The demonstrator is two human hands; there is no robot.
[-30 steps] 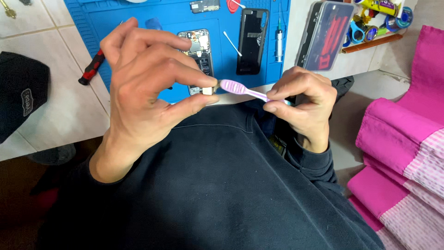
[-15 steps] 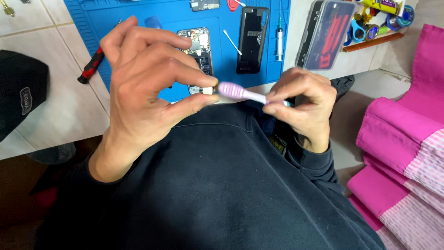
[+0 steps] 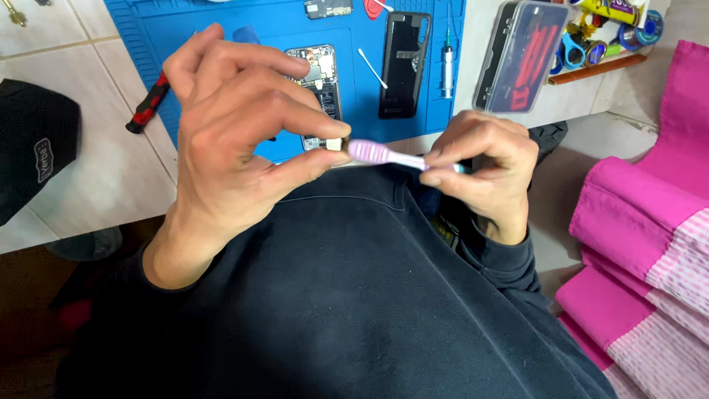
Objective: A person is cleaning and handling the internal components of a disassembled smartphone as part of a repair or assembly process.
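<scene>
My left hand (image 3: 236,125) pinches a small pale part (image 3: 338,145) between thumb and forefinger, held above my dark sweater. My right hand (image 3: 484,166) grips a small purple-headed brush (image 3: 373,153) by its handle, and the brush head touches the pale part. Behind the hands, on a blue work mat (image 3: 221,26), lies an opened phone (image 3: 319,81) with its circuit board showing. A black phone back cover (image 3: 404,63) lies to the right of it.
A red-and-black screwdriver (image 3: 148,103) lies at the mat's left edge. A cotton swab (image 3: 371,68) and a syringe (image 3: 447,55) rest on the mat. A clear tool case (image 3: 521,55), tape rolls (image 3: 591,41), a black pouch (image 3: 33,155) and pink cloth (image 3: 642,244) surround the workspace.
The brush head has shifted slightly left along the pale part between my left fingers. Both hands stay in nearly the same place.
</scene>
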